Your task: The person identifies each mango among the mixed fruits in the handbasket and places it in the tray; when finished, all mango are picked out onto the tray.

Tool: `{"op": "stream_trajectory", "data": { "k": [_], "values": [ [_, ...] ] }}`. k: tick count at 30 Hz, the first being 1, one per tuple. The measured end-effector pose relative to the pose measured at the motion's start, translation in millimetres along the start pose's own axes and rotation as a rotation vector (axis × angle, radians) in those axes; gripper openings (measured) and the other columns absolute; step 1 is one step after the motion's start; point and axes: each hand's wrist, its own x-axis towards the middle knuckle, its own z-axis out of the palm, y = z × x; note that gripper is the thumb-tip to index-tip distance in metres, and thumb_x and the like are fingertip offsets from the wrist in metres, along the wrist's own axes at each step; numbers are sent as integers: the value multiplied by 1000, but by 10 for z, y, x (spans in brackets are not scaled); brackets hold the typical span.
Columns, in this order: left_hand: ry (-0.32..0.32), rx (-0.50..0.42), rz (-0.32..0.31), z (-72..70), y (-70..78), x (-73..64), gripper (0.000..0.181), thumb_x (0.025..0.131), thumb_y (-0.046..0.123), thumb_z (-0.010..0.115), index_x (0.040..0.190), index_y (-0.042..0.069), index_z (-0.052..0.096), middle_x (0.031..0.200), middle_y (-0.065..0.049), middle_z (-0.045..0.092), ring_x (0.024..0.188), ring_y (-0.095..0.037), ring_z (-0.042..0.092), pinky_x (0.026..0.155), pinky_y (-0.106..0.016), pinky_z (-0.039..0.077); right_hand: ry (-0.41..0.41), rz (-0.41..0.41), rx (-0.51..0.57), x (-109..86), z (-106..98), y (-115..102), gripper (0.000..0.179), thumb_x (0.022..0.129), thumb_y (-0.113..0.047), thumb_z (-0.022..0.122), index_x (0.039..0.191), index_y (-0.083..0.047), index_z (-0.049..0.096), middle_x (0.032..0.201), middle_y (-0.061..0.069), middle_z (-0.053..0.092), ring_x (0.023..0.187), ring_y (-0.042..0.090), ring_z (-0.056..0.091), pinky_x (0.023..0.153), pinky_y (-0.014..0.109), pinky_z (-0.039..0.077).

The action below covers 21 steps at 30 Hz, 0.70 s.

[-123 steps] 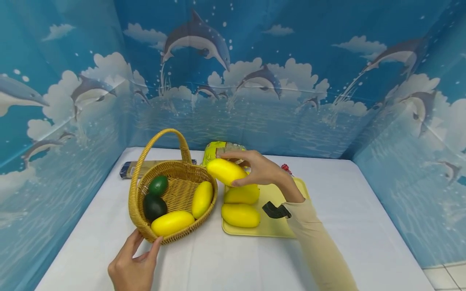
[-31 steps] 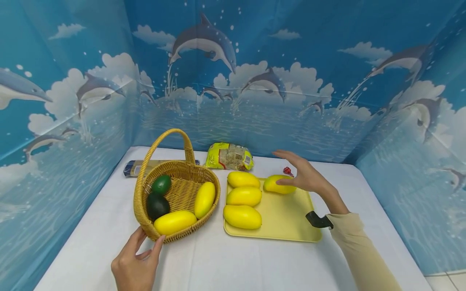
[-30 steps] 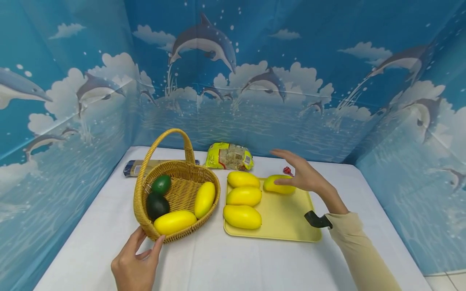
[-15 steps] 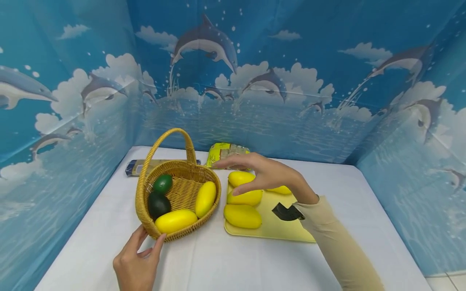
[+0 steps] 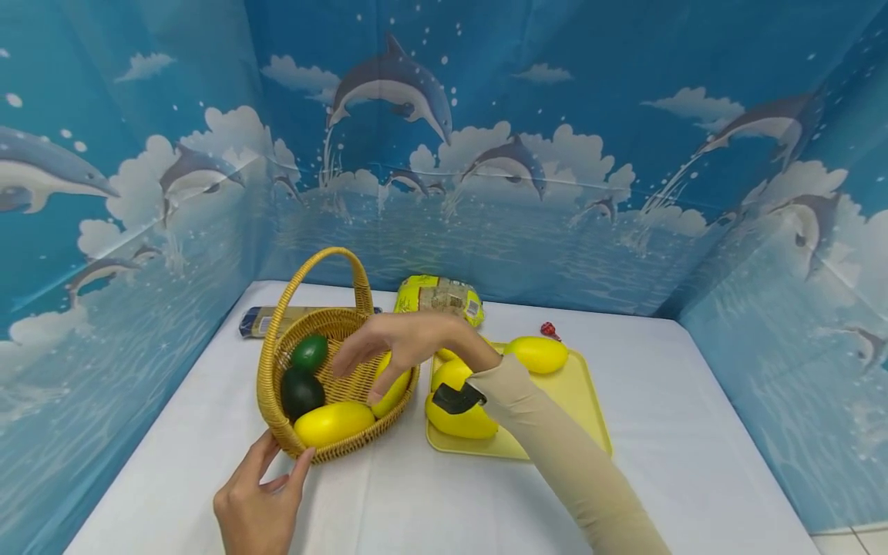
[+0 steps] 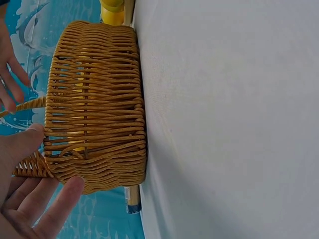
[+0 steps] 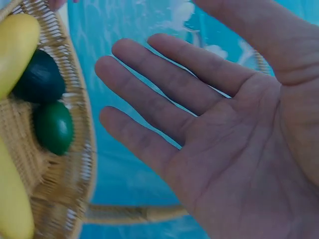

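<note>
A wicker basket (image 5: 267, 389) with a tall handle stands tilted on the left of the table. My left hand (image 5: 258, 497) holds its near left end, thumb on the rim and fingers against the wall, as the left wrist view shows too. Inside lie two yellow mangoes (image 5: 334, 424), a dark avocado (image 5: 302, 392) and a smaller green avocado (image 7: 54, 128). Over the basket's right side hovers my right hand (image 5: 405, 339), palm down, fingers spread and holding nothing; it partly covers the second mango. Several mangoes (image 5: 537, 354) rest on a yellow tray (image 5: 579, 416), some behind my right forearm.
Behind the basket lies a long flat packet (image 5: 258, 321) with dark ends. A yellow printed bag (image 5: 451, 297) sits at the back, and a small red-wrapped item (image 5: 549, 330) lies just past the tray. A dolphin-print curtain (image 5: 486, 231) encloses the white table.
My right hand put a mango at the tray's back right, released it, then swept left over the tray to above the basket. My left hand has stayed at the basket.
</note>
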Motion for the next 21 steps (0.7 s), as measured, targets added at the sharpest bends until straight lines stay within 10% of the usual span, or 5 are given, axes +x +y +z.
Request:
{"op": "stream_trajectory", "data": {
  "k": [9, 21],
  "values": [
    [-8, 4, -13, -7, 23, 0, 58, 74, 8, 101, 123, -4, 74, 114, -24, 79, 97, -41, 80, 60, 5, 45, -14, 136, 43, 455, 11, 412, 61, 95, 0, 81, 150, 10, 55, 151, 25, 62, 141, 33, 61, 120, 39, 51],
    [-9, 4, -21, -13, 24, -6, 58, 74, 8, 101, 124, -4, 74, 115, -24, 79, 98, -41, 80, 60, 5, 45, -12, 385, -24, 756, 87, 760, 70, 91, -11, 89, 152, 2, 57, 145, 15, 69, 127, 20, 69, 100, 17, 57]
  ]
}}
